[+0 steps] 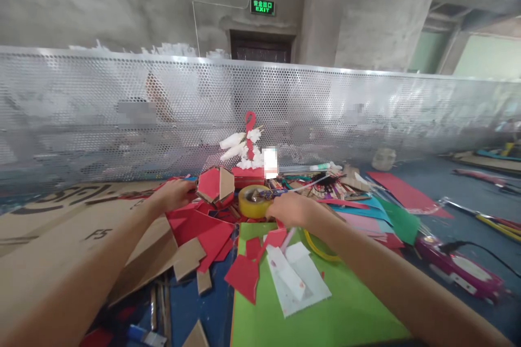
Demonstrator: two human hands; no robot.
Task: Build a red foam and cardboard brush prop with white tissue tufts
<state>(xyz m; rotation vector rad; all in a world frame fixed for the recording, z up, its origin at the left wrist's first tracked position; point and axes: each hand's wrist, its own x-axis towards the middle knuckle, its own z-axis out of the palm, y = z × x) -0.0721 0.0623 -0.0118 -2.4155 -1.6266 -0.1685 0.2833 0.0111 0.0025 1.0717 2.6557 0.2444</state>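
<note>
My left hand (pixel 178 194) is closed at the left edge of a faceted red paper and cardboard ball (pixel 215 188), its fingertips partly hidden. To the right of the ball lies a roll of yellow tape (pixel 249 207). My right hand (pixel 290 209) is at the roll's right edge with fingers curled; what they grip is hidden. A dark blue handled tool (pixel 272 193) rests by the roll, its kind unclear. Below my hands are red paper pieces (pixel 244 277), white paper (pixel 311 287) and a green sheet (pixel 260 325).
Large cardboard (pixel 52 260) covers the left side. A perforated metal screen (pixel 195 108) stands behind the table. White flowers with a red ribbon (pixel 248 146) rise at the back. Coloured scraps (pixel 378 209), a magenta corded device (pixel 459 271) and a glass jar (pixel 383 159) lie right.
</note>
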